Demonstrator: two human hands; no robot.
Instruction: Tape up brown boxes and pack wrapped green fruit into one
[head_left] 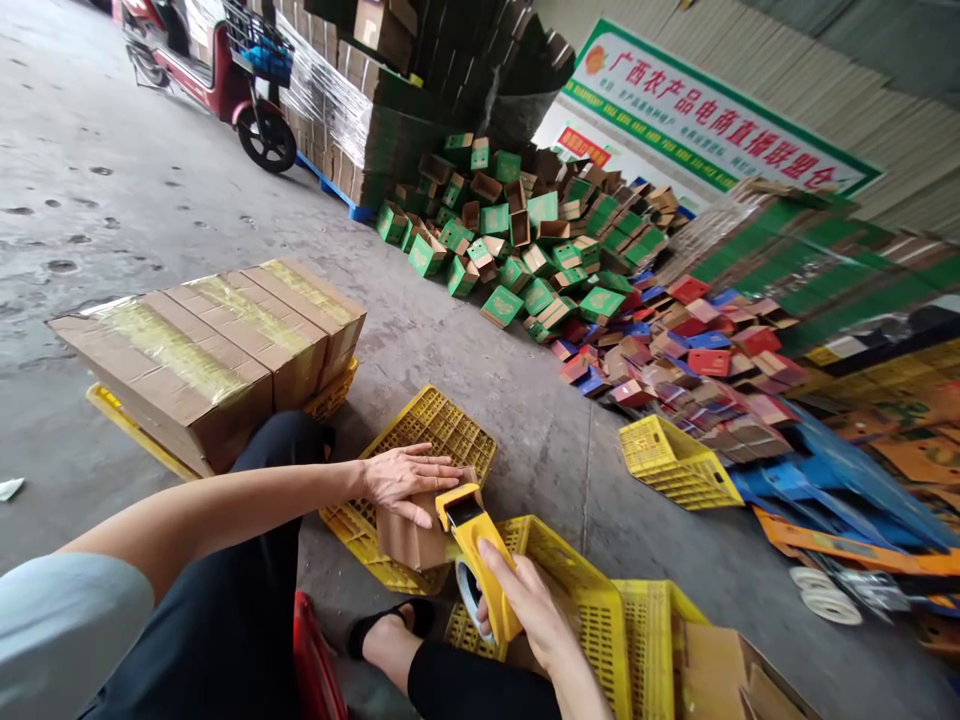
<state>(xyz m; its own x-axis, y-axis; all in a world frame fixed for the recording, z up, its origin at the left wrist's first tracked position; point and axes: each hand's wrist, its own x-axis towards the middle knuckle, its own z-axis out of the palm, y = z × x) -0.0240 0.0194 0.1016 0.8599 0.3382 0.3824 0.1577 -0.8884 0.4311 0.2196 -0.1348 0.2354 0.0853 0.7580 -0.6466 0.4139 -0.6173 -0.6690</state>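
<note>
My left hand (409,482) lies flat with fingers stretched out on top of a small cardboard box (411,537). The box rests on an upturned yellow plastic crate (442,420). In my right hand (529,605) is a yellow tape dispenser (480,550), gripped by its body, with a roll of tape (470,592) on its near side. The head of the dispenser is at the right edge of the box, close to my left fingertips. Whether its tape sticks to the box I cannot tell.
Taped cartons (225,340) stand on a yellow crate to my left. Beside my right leg are yellow crates (600,620) with cardboard (724,670). Green boxes (499,220) and red and blue boxes (697,345) lie heaped ahead. A red scooter (210,55) and a blue pallet jack (847,480) stand farther off.
</note>
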